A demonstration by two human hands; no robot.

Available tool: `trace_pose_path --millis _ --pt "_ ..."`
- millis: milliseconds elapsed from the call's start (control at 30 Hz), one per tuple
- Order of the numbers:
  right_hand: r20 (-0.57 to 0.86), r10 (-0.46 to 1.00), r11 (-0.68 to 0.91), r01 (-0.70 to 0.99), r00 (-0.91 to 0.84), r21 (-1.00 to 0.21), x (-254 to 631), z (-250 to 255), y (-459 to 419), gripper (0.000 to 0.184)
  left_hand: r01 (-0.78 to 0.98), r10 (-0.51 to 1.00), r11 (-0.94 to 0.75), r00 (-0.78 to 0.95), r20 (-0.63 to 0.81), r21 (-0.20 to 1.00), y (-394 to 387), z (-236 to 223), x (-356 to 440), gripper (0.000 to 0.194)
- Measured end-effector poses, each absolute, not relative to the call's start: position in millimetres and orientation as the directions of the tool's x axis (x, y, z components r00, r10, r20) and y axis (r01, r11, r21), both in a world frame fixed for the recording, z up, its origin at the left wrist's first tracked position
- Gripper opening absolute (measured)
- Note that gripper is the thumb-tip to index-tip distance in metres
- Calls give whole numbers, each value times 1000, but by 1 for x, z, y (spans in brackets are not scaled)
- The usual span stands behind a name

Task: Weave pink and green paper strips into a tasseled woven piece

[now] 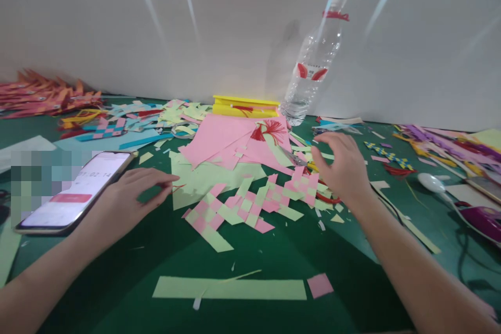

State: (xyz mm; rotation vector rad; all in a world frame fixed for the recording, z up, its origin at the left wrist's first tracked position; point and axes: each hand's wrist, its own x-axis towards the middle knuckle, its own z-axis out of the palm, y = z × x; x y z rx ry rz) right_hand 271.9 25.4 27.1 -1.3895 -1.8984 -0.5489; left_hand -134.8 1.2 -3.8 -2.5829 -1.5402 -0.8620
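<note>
The bottle [313, 62] stands behind the woven strips [246, 202].

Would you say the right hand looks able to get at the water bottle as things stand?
Probably yes: the right hand is open and close by, and only low paper scraps seem to lie between it and the water bottle.

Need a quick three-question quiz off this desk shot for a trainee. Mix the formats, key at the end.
1. True or false: the small pink square lies to the right of the long green strip at the front.
2. What colour is the band around the neck of the clear bottle? A) yellow B) red C) blue
3. Fill in: the phone lies beside the person's ____ hand.

Key: 1 true; 2 B; 3 left
</note>
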Motion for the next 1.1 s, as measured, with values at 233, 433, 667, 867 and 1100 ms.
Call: trace_pose_path --millis 233,433,667,867,1100 --pt "754 575 457 889 -317 25 241 20 -15 16 662 644 -724 544 538 197 -13 -6 -140 30" --pt "746 593 446 895 -303 10 253 6 -10 12 662 625 -742 622 472 110 -16 -10 -152 28" --pt "733 630 449 890 -256 -75 255 6 -9 15 726 680 -682 583 446 91 -21 -8 -147 25" --pt "714 660 438 892 -235 -111 261 3 -6 16 720 685 -686 588 430 107 -23 -10 -140 24" --pt "711 648 469 879 -271 -92 260 3 -7 15 711 684 -696 616 390 100 -16 -16 -145 24"
